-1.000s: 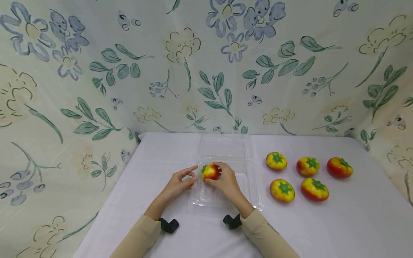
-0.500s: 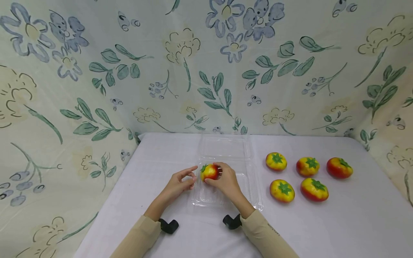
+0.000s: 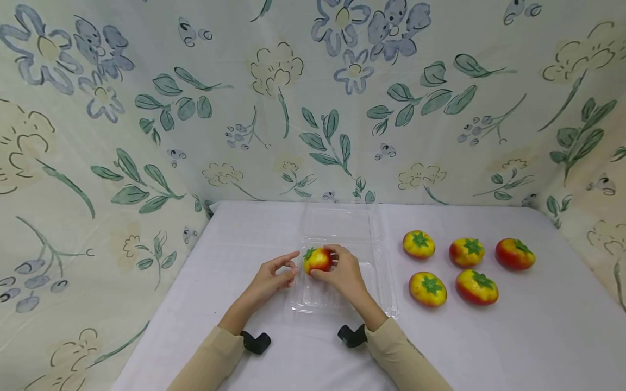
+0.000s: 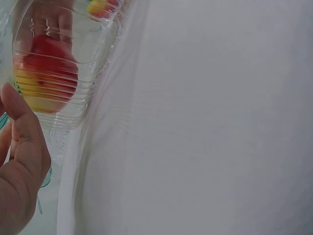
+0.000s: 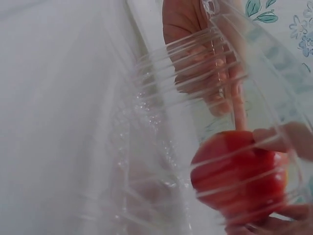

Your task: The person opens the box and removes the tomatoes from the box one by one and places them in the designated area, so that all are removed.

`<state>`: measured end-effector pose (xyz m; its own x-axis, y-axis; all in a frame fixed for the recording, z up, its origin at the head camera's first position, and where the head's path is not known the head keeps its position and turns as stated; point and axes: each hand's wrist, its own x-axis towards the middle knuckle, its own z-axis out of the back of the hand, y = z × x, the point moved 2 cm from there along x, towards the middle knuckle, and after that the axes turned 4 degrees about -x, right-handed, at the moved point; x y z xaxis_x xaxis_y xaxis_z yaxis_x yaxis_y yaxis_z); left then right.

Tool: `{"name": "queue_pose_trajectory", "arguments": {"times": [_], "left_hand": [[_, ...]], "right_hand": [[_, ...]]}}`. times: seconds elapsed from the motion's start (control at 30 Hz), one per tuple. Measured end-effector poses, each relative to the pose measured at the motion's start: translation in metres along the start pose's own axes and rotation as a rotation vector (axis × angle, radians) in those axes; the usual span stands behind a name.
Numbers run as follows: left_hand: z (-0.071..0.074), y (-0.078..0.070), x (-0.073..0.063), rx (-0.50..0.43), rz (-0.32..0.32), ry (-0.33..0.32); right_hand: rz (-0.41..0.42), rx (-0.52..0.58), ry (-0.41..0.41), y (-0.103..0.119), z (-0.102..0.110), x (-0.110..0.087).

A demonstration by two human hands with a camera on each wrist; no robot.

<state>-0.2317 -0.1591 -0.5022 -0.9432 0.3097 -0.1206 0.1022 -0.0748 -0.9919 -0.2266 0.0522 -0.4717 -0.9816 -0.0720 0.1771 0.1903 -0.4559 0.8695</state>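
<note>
A red-and-yellow fruit (image 3: 317, 260) with a green star-shaped calyx is in my right hand (image 3: 344, 272), between thumb and fingers. It is over the left rear part of the base of a clear plastic clamshell box (image 3: 313, 298); whether it touches the bottom I cannot tell. Through ribbed clear plastic, the right wrist view shows the fruit's red side (image 5: 234, 176). My left hand (image 3: 268, 279) is beside the box's left edge, index finger stretched toward the rim and nothing held. In the left wrist view, the left hand (image 4: 22, 161) is close to the plastic wall.
Several similar fruits sit in two loose rows right of the box, among them a yellow one (image 3: 427, 289) and a redder one (image 3: 515, 254). The box's lid (image 3: 340, 224) lies folded back toward the patterned cloth wall (image 3: 274, 136). White cloth (image 3: 489, 347) covers the table.
The fruit in my right hand has shifted very slightly left and up. My left hand and the fruits on the right look unmoved.
</note>
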Motion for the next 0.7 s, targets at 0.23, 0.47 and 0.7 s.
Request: {"name": "queue_pose_trajectory", "arguments": {"times": [0.23, 0.47, 0.7], "left_hand": [[0.0002, 0.0002, 0.0002, 0.001, -0.001, -0.004], [0.0004, 0.0012, 0.0007, 0.008, 0.009, -0.003], [0.0006, 0.0016, 0.0007, 0.022, 0.008, 0.002]], "right_hand": [[-0.007, 0.031, -0.002, 0.0025, 0.003, -0.002], [-0.014, 0.035, -0.002, 0.0033, 0.0054, -0.0042], [-0.037, 0.032, 0.0, 0.006, 0.0083, -0.008]]}}
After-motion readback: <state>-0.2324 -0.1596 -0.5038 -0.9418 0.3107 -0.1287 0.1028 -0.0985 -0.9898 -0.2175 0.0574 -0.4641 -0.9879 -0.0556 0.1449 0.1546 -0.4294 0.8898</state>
